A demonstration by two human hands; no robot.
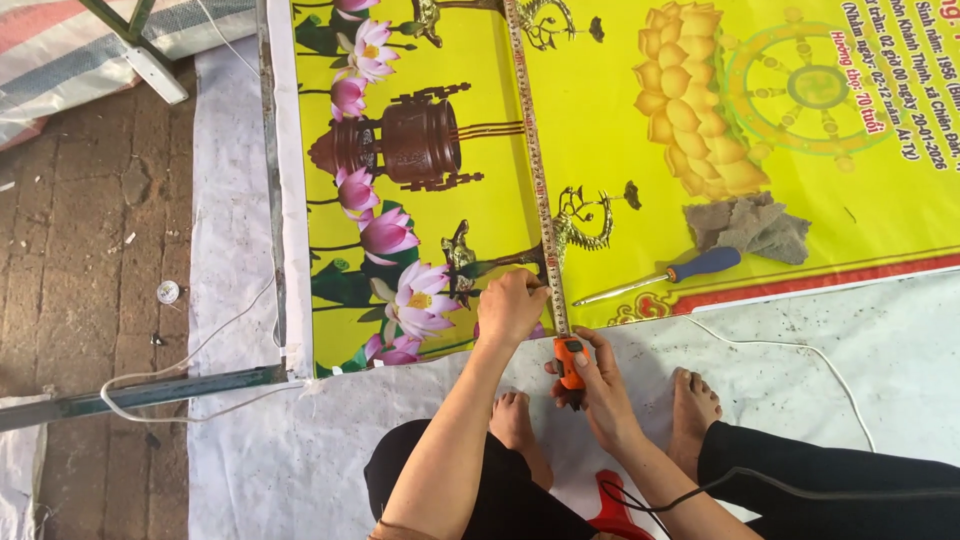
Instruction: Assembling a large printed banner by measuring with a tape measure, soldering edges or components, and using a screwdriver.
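A yellow printed banner (600,170) with pink lotus flowers lies flat on a white tarp (240,200). A long metal ruler (532,150) runs across it from the top edge down to my hands. My left hand (510,308) presses fingers down on the near end of the ruler at the banner's lower edge. My right hand (597,385) grips an orange utility knife (570,360) just below the ruler's end. My bare feet (690,405) rest on the tarp beside the hands.
A blue-handled screwdriver (665,277) and a crumpled grey rag (750,228) lie on the banner to the right. A metal bar (272,180) runs along the banner's left edge. White cord (180,370) trails over the brick floor at left. A red object (612,510) sits by my knees.
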